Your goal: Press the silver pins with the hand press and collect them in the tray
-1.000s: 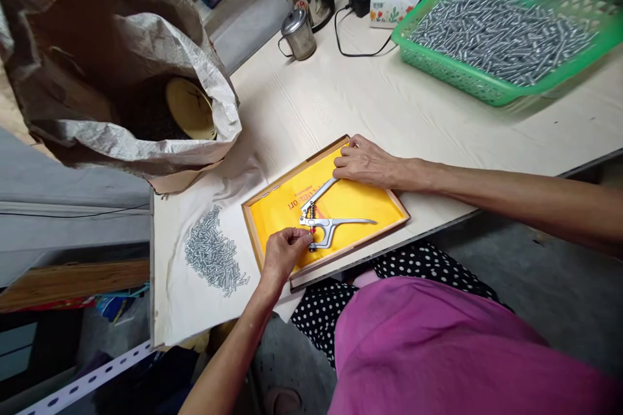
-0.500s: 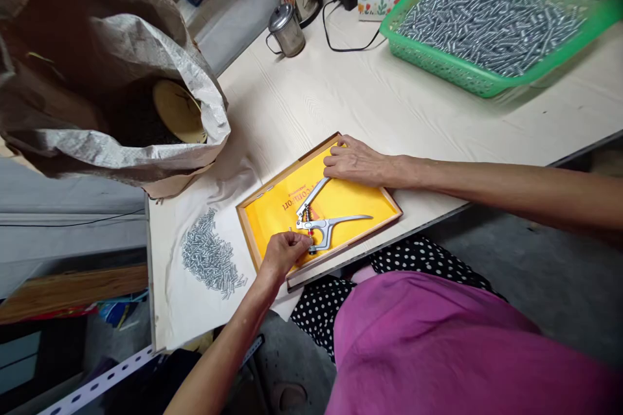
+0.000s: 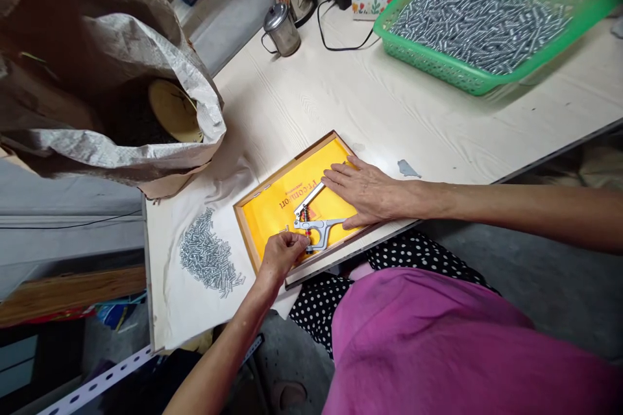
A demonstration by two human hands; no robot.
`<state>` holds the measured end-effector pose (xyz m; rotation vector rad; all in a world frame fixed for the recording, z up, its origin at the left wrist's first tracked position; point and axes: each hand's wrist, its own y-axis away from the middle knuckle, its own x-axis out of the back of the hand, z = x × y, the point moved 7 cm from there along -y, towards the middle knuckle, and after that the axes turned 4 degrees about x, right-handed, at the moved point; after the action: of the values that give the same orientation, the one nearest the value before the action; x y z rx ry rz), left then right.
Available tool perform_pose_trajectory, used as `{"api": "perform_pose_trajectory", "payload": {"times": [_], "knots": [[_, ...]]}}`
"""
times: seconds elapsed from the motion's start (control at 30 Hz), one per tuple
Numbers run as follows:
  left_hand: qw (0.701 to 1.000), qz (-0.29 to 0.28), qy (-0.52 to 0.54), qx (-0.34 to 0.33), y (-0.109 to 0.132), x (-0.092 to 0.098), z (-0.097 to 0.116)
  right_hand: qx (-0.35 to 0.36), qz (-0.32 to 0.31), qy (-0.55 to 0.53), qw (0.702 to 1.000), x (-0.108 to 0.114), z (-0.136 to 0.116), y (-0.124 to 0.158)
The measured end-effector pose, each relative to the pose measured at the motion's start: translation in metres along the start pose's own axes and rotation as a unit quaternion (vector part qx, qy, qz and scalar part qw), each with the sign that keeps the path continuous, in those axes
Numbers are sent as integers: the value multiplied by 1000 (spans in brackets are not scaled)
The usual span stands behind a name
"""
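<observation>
A silver plier-like hand tool (image 3: 314,220) lies in a shallow wooden tray with a yellow lining (image 3: 272,207) at the table's near edge. My right hand (image 3: 363,191) lies over the tool's two handles, fingers stretched out and together. My left hand (image 3: 281,253) is pinched at the tool's jaw end, fingertips closed on something too small to make out. A small metal piece (image 3: 284,229) lies on the yellow lining just beyond it.
A heap of small silver metal pieces (image 3: 207,256) lies on white cloth left of the tray. A green basket (image 3: 487,19) full of similar pieces stands at the back right. A large open sack (image 3: 111,78) holding a yellow scoop, a metal cup (image 3: 281,29) and a kettle stand behind.
My right hand slid from the tray's far corner down onto the tool's handles, covering them. My left hand stayed pinched at the jaw. The view shifted slightly.
</observation>
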<state>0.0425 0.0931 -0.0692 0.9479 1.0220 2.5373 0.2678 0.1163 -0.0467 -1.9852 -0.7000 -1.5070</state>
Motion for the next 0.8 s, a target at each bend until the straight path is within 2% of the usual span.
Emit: {"api": "perform_pose_trajectory", "payload": {"times": [0.13, 0.37, 0.4, 0.47, 0.53, 0.6, 0.7, 0.8], "knots": [[1000, -4, 9, -1, 0, -2, 0, -13, 19, 17, 1000, 3, -2, 0], [1000, -4, -25, -14, -1, 0, -1, -16, 6, 44, 999, 1, -9, 2], [998, 5, -53, -24, 2, 1, 1, -15, 7, 39, 999, 1, -10, 3], [987, 61, -129, -77, 11, 4, 12, -4, 11, 27, 1000, 1, -13, 6], [952, 140, -213, -171, 25, 3, 31, 13, 15, 12, 1000, 0, -18, 7], [900, 180, -283, -278, 37, -9, 52, 27, 21, 1, 999, 0, -20, 8], [833, 148, -361, -392, 35, -37, 76, 38, 37, -7, 999, 2, -21, 6], [802, 100, -408, -425, 18, -52, 91, 19, 47, -11, 999, 5, -18, 5]]}}
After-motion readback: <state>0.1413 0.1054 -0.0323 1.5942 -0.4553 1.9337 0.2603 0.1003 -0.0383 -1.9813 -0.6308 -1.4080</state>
